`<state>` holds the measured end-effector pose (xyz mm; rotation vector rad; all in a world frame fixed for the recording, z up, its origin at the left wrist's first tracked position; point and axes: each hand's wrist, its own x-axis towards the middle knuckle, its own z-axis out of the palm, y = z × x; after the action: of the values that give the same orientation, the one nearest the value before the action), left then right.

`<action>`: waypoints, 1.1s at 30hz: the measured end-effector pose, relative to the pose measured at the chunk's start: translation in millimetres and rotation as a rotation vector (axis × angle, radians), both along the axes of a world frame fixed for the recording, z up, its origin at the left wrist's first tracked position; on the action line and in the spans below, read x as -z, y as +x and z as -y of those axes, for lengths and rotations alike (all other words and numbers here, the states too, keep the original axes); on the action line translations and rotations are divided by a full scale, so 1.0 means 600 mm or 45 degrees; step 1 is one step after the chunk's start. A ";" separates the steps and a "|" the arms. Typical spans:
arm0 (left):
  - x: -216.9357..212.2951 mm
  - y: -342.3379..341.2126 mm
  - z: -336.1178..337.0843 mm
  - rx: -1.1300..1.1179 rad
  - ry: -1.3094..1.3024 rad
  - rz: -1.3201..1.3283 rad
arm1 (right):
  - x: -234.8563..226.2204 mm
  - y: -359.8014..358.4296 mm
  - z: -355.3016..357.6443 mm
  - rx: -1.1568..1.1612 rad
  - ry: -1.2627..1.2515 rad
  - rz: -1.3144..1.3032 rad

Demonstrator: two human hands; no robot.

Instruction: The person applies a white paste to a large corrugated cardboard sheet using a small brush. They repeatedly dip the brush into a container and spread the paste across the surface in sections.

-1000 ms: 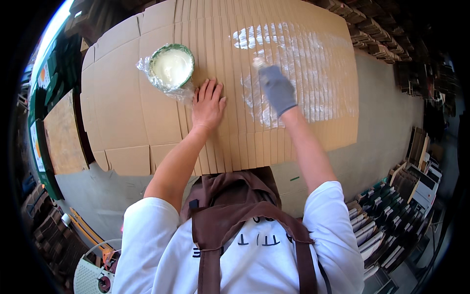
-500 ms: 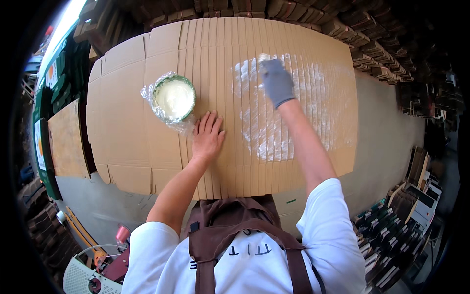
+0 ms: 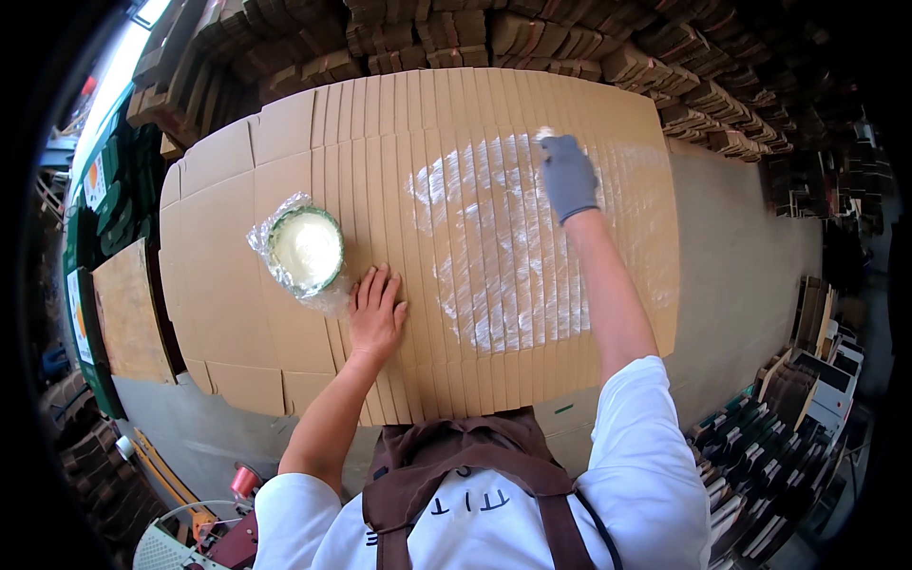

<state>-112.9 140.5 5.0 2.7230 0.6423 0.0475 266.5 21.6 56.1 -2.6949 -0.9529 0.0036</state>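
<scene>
A row of overlapping brown cardboard sheets (image 3: 237, 332) lies in front of me, their edges fanned into narrow strips. White paste streaks (image 3: 489, 285) cover the strips on the right. My right hand (image 3: 570, 178), in a grey glove, is closed at the far side of the smeared patch. A pale brush tip (image 3: 544, 134) shows beyond its fingers; the rest of the brush is hidden. My bare left hand (image 3: 376, 318) rests flat on the cardboard with fingers stretched. Beside it stands a round green-rimmed tub (image 3: 306, 249) of white paste, with clear plastic film bunched around its rim.
Stacks of bundled cardboard (image 3: 456, 33) line the far side. Green crates (image 3: 119, 204) and a wooden board (image 3: 133, 313) stand at left. A machine with a pink spool (image 3: 247, 478) is at lower left. Dark racked pieces (image 3: 755, 465) stand at lower right.
My right hand has swept rightward over the strips with the brush, and white streaks show where it was. My left hand stays flat beside the tub. The whole view has shifted slightly.
</scene>
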 end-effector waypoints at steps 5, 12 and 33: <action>0.008 -0.005 -0.001 0.000 0.031 0.038 | 0.019 -0.001 0.000 -0.211 0.043 -0.060; 0.004 -0.006 -0.002 0.003 0.003 -0.007 | -0.010 0.070 0.061 0.017 -0.028 -0.120; 0.001 0.000 -0.001 0.042 0.010 0.018 | 0.029 0.216 0.158 0.180 0.023 -0.050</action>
<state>-112.7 140.8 4.3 2.7374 0.5942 0.0618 396.4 -73.0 38.9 -2.7288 -0.7457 0.0187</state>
